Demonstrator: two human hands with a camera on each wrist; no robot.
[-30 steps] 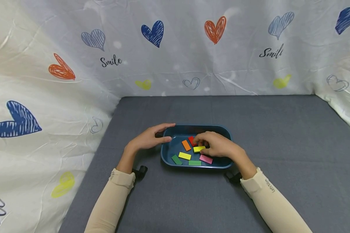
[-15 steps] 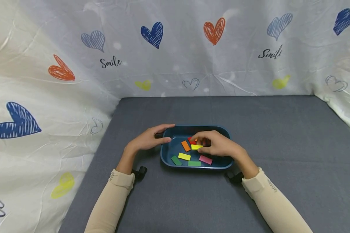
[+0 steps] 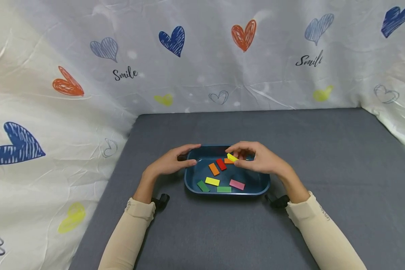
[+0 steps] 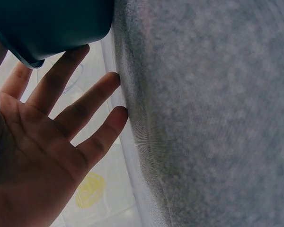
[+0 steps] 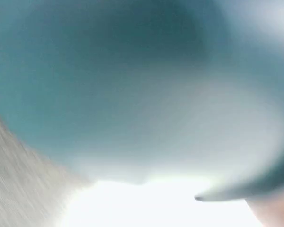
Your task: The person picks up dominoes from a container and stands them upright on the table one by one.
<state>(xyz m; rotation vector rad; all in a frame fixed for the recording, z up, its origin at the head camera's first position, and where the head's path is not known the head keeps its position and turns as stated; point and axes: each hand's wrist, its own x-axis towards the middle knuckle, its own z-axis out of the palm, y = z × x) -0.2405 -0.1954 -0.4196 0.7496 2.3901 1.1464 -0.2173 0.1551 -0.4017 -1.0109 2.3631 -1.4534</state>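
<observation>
A yellow block (image 3: pixel 232 157) is pinched between thumb and fingers of the right hand (image 3: pixel 260 160), above the far part of the blue tray (image 3: pixel 261 184). Its long axis is tilted, running from upper left to lower right in the head view; its right end is hidden by the fingers. The left hand (image 3: pixel 170 162) is spread loosely against the tray's left rim, holding nothing, well left of the block. The right wrist view is blurred; only tray blue can be made out.
</observation>
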